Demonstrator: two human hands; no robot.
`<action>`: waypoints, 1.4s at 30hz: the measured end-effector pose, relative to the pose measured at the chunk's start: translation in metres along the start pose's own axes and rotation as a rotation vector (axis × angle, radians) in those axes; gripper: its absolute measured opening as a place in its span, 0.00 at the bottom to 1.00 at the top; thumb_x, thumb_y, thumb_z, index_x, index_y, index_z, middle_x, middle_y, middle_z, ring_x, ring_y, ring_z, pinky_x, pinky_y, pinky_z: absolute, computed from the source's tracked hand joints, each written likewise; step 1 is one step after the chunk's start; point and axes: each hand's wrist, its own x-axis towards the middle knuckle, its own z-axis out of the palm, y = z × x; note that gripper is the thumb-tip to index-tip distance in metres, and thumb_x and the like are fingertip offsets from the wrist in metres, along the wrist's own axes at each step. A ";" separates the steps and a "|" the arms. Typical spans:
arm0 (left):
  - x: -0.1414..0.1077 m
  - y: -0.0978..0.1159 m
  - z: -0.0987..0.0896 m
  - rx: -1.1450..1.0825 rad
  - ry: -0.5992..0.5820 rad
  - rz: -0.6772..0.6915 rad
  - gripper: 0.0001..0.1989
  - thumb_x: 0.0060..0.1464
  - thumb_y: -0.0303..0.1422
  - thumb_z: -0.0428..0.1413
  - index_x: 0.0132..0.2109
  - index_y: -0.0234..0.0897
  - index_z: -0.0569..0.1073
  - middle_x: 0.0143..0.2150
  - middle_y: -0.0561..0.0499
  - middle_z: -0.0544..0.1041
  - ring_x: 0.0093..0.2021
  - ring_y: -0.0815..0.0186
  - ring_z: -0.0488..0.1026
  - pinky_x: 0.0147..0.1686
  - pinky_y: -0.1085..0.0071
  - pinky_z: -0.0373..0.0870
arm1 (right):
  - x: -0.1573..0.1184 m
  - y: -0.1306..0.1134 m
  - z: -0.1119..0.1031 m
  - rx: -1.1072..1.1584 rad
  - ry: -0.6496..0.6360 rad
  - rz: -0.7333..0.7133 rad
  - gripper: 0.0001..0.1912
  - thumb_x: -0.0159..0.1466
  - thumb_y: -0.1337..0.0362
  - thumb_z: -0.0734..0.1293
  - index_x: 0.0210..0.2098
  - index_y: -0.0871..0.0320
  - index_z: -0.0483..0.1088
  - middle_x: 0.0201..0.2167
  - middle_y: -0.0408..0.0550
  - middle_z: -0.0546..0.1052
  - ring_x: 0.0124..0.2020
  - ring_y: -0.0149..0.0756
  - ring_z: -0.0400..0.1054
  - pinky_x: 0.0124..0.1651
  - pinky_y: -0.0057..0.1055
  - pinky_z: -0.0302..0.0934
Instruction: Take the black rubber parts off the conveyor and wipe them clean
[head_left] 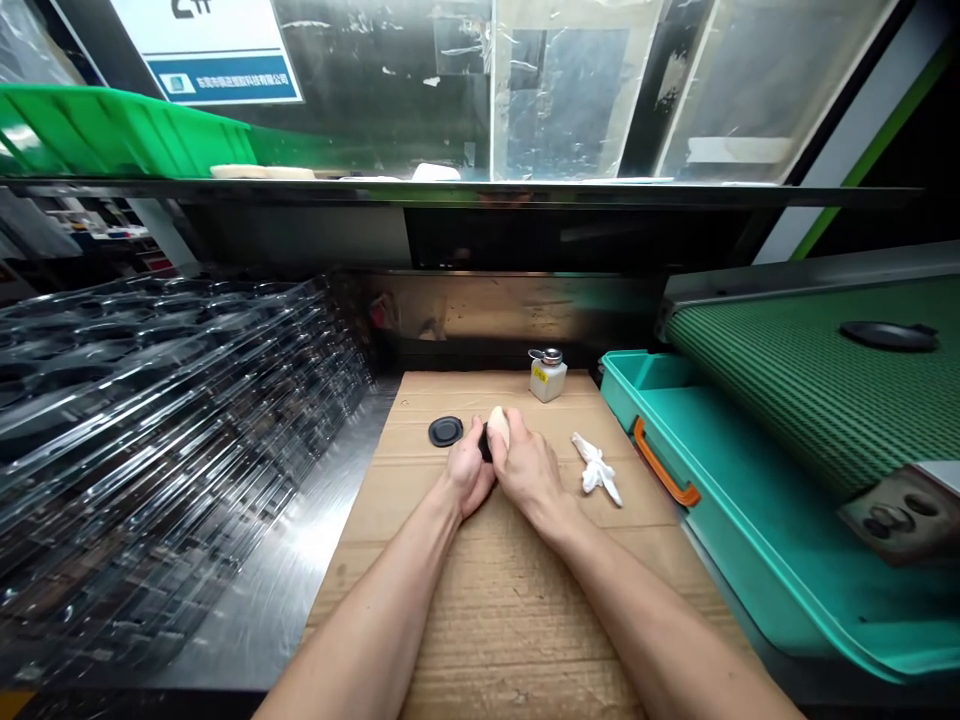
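My left hand (469,470) is closed around a black round part (486,443), mostly hidden by my fingers. My right hand (526,462) grips a cream-coloured pad (498,424) and holds it against that part; whether it is sponge or cloth I cannot tell. Just left of my hands, a black round lid-like part (445,431) lies flat on the cardboard sheet (480,620). Behind them stands a small white bottle (548,376) with a metal top and yellow label. To the right of my right hand lies a crumpled white cloth or tissue (596,468).
Clear plastic trays (172,400) are stacked high at the left. On the right, a teal bin (750,520) with an orange handle (664,465) sits below a green conveyor belt (810,370) carrying a black part (889,335). Overhead runs a shelf (525,192) with a green crate (120,130).
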 end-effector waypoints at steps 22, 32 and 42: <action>0.004 0.002 -0.001 0.011 -0.029 -0.054 0.20 0.64 0.42 0.46 0.46 0.29 0.75 0.47 0.38 0.79 0.52 0.55 0.75 0.57 0.60 0.68 | 0.005 0.005 -0.007 0.186 -0.011 0.064 0.24 0.69 0.51 0.54 0.63 0.45 0.60 0.47 0.49 0.77 0.45 0.42 0.72 0.45 0.34 0.62; 0.004 0.003 -0.001 0.026 -0.037 -0.045 0.18 0.64 0.40 0.46 0.44 0.31 0.75 0.46 0.39 0.79 0.52 0.56 0.75 0.56 0.59 0.69 | 0.008 0.010 -0.006 0.248 0.014 0.062 0.23 0.69 0.51 0.56 0.60 0.47 0.65 0.50 0.49 0.76 0.50 0.41 0.70 0.52 0.35 0.61; 0.000 0.004 0.005 0.041 0.017 -0.024 0.21 0.66 0.39 0.43 0.43 0.27 0.75 0.45 0.35 0.80 0.53 0.54 0.74 0.57 0.55 0.69 | 0.007 0.020 -0.015 -0.078 -0.023 0.097 0.27 0.70 0.44 0.47 0.63 0.38 0.60 0.36 0.53 0.79 0.38 0.48 0.74 0.43 0.44 0.63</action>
